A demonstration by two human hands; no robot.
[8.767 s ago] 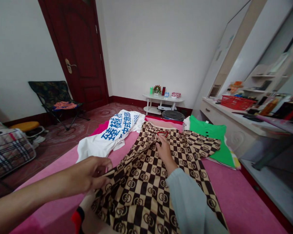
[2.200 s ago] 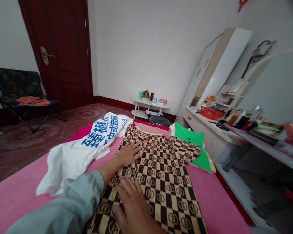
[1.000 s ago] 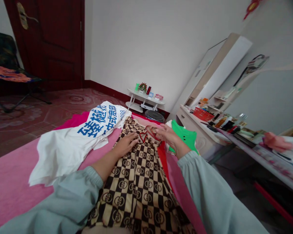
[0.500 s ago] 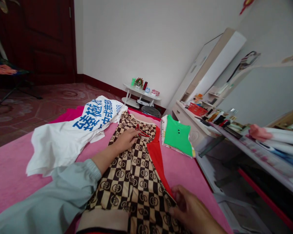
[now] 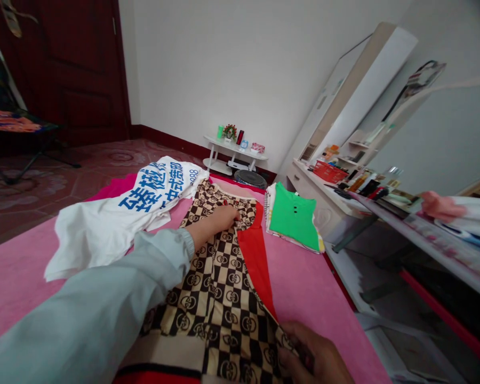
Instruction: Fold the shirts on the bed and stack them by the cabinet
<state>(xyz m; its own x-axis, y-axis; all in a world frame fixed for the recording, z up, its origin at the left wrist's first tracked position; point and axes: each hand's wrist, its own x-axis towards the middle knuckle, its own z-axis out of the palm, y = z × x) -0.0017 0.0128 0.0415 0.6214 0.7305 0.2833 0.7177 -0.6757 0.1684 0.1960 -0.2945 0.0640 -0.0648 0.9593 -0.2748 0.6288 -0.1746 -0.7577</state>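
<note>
A brown-and-tan checked garment [image 5: 220, 293] with a red lining lies along the pink bed cover [image 5: 320, 288], its right side folded inward so the red shows. My left hand [image 5: 222, 217], in a grey sleeve, presses down near the garment's neckline with fingers bent over the cloth. My right hand [image 5: 312, 357] sits at the bottom edge of view, fingers closed on the garment's lower right hem.
A white shirt with blue lettering [image 5: 124, 213] lies left of the checked garment. A green top [image 5: 294, 216] rests on a stack at the bed's right edge. A cluttered dresser [image 5: 344, 186], a small white table [image 5: 236, 154], a dark door [image 5: 76, 69] and a folding chair [image 5: 8, 122] surround the bed.
The garment's right side was folded inward, exposing red lining. My right hand moved from the collar down to the hem; the left hand shifted a little further up the neckline.
</note>
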